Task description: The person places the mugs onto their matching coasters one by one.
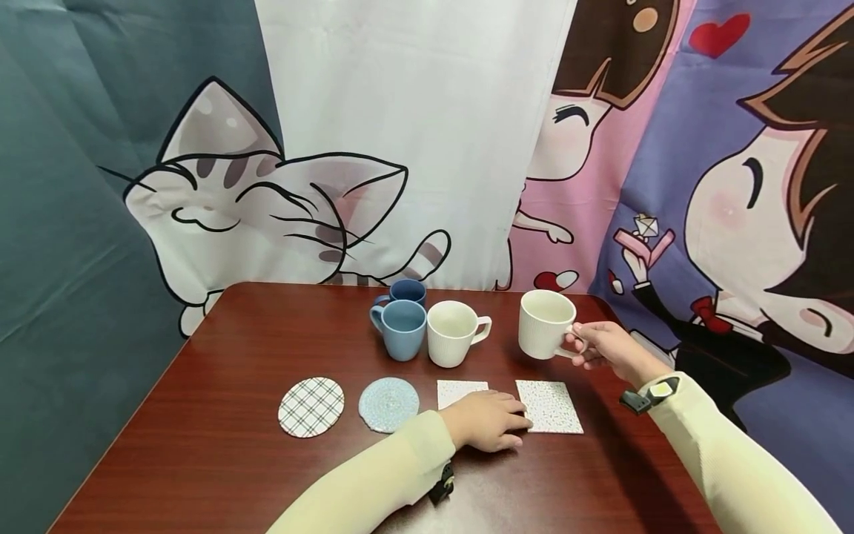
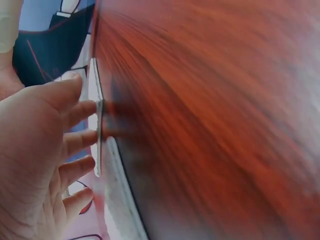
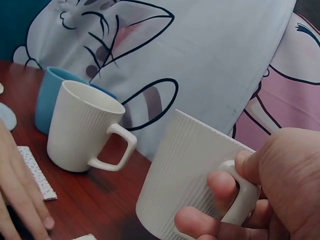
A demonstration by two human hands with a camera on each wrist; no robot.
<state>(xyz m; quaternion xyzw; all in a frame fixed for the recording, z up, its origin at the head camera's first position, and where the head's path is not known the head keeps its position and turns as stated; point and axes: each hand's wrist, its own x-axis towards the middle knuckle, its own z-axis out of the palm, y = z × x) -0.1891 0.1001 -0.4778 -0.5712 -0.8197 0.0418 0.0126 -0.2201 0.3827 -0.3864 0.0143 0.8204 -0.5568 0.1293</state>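
Observation:
My right hand [image 1: 610, 348] grips a white ribbed mug [image 1: 545, 326] by its handle, at the right of the table. In the right wrist view, thumb and fingers wrap the handle of that mug [image 3: 185, 175], which is tilted there. My left hand [image 1: 487, 421] is low over the table with its fingers extended, the fingertips at the left edge of a speckled square coaster [image 1: 552, 408]. Its palm partly hides another square coaster [image 1: 460, 389]. In the left wrist view the left hand [image 2: 35, 150] has spread fingers close to the coaster edge [image 2: 98, 135].
A second white mug [image 1: 450, 334], a light blue mug [image 1: 404, 331] and a dark blue mug [image 1: 408, 290] stand together near the table's back. A plaid round coaster [image 1: 310, 407] and a blue round coaster [image 1: 389, 405] lie at left. A printed curtain [image 1: 414, 111] hangs behind.

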